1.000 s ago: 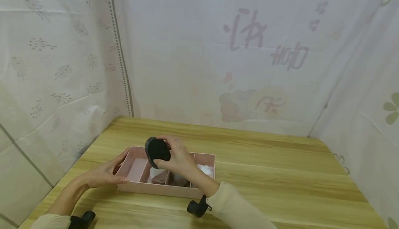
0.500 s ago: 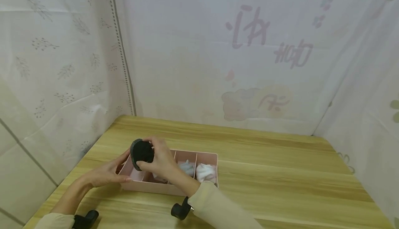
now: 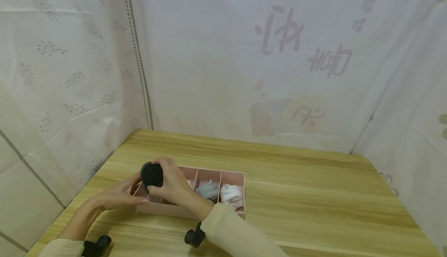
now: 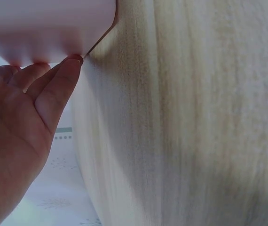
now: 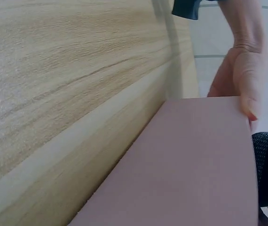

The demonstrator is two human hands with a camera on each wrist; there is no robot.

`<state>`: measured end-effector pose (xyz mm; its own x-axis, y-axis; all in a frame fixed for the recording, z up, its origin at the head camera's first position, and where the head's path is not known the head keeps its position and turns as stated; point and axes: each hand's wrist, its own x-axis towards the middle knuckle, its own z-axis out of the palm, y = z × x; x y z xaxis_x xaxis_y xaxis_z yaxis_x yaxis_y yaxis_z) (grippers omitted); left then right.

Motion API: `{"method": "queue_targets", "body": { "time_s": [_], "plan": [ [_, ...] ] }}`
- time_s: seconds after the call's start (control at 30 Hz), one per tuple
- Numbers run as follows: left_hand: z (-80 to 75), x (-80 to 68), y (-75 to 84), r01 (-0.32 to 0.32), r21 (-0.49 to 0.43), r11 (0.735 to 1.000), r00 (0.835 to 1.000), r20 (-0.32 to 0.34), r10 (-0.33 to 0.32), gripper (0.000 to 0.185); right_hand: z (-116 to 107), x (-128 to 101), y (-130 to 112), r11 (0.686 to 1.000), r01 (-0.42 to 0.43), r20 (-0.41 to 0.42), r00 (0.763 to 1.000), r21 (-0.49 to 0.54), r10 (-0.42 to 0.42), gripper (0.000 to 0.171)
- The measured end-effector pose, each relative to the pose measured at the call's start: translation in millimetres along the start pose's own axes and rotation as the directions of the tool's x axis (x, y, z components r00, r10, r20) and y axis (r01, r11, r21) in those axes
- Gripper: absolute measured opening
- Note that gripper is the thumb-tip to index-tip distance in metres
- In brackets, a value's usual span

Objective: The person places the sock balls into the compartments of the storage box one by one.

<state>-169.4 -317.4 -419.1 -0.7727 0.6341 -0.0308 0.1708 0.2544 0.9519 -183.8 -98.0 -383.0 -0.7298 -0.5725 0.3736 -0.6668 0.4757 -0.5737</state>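
A pink divided box [image 3: 164, 209] stands on the wooden table. My left hand [image 3: 116, 197] holds its left end, fingers along the end wall and thumb at the front corner; in the left wrist view the fingertips [image 4: 42, 68] meet the outer wall. Above the leftmost compartment my right hand [image 3: 172, 181] pinches a black, rounded, soft-looking piece with a textured dark-grey edge [image 3: 152, 175]. That mesh-like edge [image 5: 265, 150] also shows beside the box in the right wrist view. A crumpled grey cloth item [image 3: 207, 190] and a white one [image 3: 231, 193] lie in the right compartments.
Thin pink dividers split the box. My right forearm hides part of its front and contents. Bare wood tabletop [image 3: 314, 195] extends to the right, and patterned white curtains [image 3: 216, 74] enclose the table at the back and sides.
My right hand has carried the black piece leftward, from over the second compartment to over the leftmost, and slightly lower. The grey and white items are uncovered. My left hand stays on the box.
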Motion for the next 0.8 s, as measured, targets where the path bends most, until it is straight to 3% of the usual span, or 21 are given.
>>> {"method": "queue_targets", "body": {
  "time_s": [0.27, 0.57, 0.8],
  "plan": [
    [1.5, -1.4, 3.1, 0.043, 0.046, 0.998, 0.999, -0.032, -0.041, 0.089, 6.4, 4.2, -2.2, 0.975, 0.107, 0.006, 0.994, -0.195, -0.108, 0.057],
    [-0.2, -1.1, 0.3, 0.009, -0.036, 0.999, 0.999, 0.046, -0.008, 0.091, 7.2, 4.5, -8.0, 0.941, 0.081, 0.050, 0.996, -0.327, -0.069, 0.058],
    [0.2, -0.9, -0.1, -0.027, -0.046, 0.999, 0.999, 0.045, 0.030, 0.091, 6.7, 8.7, -10.0, 0.870, 0.178, 0.118, 0.983, -0.459, -0.139, 0.056]
  ]
}}
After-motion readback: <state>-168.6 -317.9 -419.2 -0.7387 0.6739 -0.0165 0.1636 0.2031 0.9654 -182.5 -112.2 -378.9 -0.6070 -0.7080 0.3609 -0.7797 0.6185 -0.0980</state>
